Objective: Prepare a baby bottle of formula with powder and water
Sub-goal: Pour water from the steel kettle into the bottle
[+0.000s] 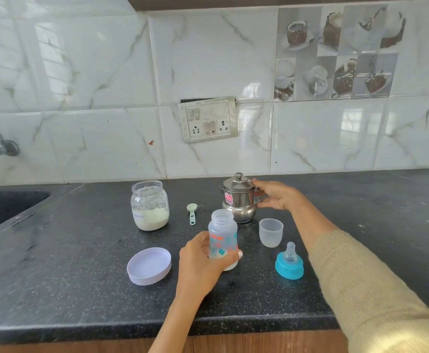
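Holding the baby bottle (223, 238) low down with my left hand (203, 261), I keep it standing up on the dark counter (81, 263). My fingers and thumb wrap around its bottom part, closed snug on it. The top of the bottle is open, with no lid on. I can see a little white at the bottom, and I think that is the powder. My right hand (276, 196) is at the handle side of the small steel kettle (239, 200), which stands just behind the bottle. My fingers curl around that side and touch the kettle, but I cannot tell if they have a full grip yet. I think the water goes in next. To do it well, I should grab the handle tight, lift slowly, and keep the kettle lid from falling off. I should put the spout right over the bottle's mouth, because that mouth is small. I should tip a little at a time. My left hand must stay firm so the bottle does not fall. The teat ring (289, 264) and the clear cap (271, 232) wait near the bottle, on the right. The powder jar (150, 205), its lid (149, 266) and the scoop (192, 212) sit to the left.
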A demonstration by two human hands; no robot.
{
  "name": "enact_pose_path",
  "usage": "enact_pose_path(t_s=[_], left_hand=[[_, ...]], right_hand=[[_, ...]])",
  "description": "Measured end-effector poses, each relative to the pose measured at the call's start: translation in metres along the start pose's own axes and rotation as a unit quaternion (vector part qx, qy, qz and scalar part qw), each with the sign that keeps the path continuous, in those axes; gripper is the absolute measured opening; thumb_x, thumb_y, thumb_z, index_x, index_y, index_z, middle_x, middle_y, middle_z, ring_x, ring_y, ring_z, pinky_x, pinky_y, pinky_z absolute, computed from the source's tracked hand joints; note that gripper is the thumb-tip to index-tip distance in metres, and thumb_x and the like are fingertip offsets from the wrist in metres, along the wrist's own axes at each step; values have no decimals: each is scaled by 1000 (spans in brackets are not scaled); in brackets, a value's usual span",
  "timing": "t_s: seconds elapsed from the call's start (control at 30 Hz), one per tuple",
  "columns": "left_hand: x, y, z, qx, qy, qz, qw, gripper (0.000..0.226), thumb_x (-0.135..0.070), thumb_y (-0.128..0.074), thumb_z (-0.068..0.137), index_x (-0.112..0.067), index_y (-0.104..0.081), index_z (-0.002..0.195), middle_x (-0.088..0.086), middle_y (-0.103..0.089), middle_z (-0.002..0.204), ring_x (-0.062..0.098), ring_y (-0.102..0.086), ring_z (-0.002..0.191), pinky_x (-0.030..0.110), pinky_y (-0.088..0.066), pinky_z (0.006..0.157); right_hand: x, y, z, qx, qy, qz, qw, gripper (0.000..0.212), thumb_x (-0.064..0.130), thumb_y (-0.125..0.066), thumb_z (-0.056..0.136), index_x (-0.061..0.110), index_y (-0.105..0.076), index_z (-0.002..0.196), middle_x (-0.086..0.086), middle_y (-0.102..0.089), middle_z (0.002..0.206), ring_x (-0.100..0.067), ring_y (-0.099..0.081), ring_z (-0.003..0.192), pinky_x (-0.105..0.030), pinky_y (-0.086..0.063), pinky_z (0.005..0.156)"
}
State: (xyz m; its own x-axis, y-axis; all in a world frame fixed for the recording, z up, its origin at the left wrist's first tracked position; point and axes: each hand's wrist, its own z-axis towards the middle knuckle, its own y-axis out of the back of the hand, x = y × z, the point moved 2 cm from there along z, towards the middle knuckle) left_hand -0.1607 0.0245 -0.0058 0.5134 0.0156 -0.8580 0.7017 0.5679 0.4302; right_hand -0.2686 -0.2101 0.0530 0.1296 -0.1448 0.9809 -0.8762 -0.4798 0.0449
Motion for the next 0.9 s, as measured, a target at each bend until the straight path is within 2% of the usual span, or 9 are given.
enact_pose_path(t_s=[0.13, 0.23, 0.33, 0.43, 0.53, 0.67, 0.9], left_hand=[[-1, 1, -1, 1, 1, 2, 1000, 64, -38, -80, 67, -21, -53, 123, -5, -61, 125, 0, -51, 100, 14, -39, 82], [-3, 1, -2, 1, -1, 5, 1000, 61, -38, -80, 66, -21, -56, 119, -6, -63, 119, -1, -50, 93, 12, -38, 79], [-4, 3, -4, 2, 4, 6, 1000, 62, -38, -81, 66, -19, -56, 119, -3, -63, 120, 5, -56, 98, 16, -41, 82], [-6, 5, -6, 3, 12, 4, 1000, 65, -38, -81, 66, -17, -56, 122, -1, -62, 124, 12, -58, 109, 19, -42, 86], [-8, 6, -9, 2, 15, -11, 1000, 63, -36, -83, 64, -16, -59, 119, 0, -63, 121, 9, -58, 103, 19, -41, 84], [-8, 7, -11, 2, 22, -21, 1000, 64, -35, -84, 63, -15, -60, 119, 1, -64, 121, 13, -59, 107, 21, -42, 85], [-9, 9, -13, 2, 35, -28, 999, 67, -36, -84, 62, -14, -60, 120, 3, -63, 123, 16, -59, 110, 25, -44, 90]], right_hand=[[9, 4, -13, -22, 10, 45, 999, 23, 23, -52, 97, 9, -58, 113, -5, -55, 100, -18, -51, 105, -41, -48, 86], [29, 11, -27, -48, 33, 87, 995, 17, 22, -54, 95, 8, -58, 103, -9, -53, 110, -21, -55, 106, -40, -52, 74], [53, 18, -46, -69, 58, 80, 993, 19, 22, -60, 92, 8, -58, 103, -10, -50, 113, -19, -60, 93, -39, -54, 61], [70, 22, -69, -78, 69, 49, 993, 17, 25, -62, 91, 10, -58, 96, -5, -50, 104, -11, -60, 82, -41, -53, 60], [76, 25, -93, -72, 59, 34, 995, 15, 26, -62, 90, 13, -56, 84, 0, -44, 84, -10, -61, 78, -43, -55, 63], [75, 26, -122, -59, 45, 0, 997, 14, 27, -65, 88, 15, -59, 83, 2, -43, 70, -11, -63, 78, -38, -58, 55], [60, 21, -149, -36, 18, -20, 999, 16, 24, -70, 84, 13, -58, 83, 1, -47, 72, -14, -64, 78, -44, -58, 60]])
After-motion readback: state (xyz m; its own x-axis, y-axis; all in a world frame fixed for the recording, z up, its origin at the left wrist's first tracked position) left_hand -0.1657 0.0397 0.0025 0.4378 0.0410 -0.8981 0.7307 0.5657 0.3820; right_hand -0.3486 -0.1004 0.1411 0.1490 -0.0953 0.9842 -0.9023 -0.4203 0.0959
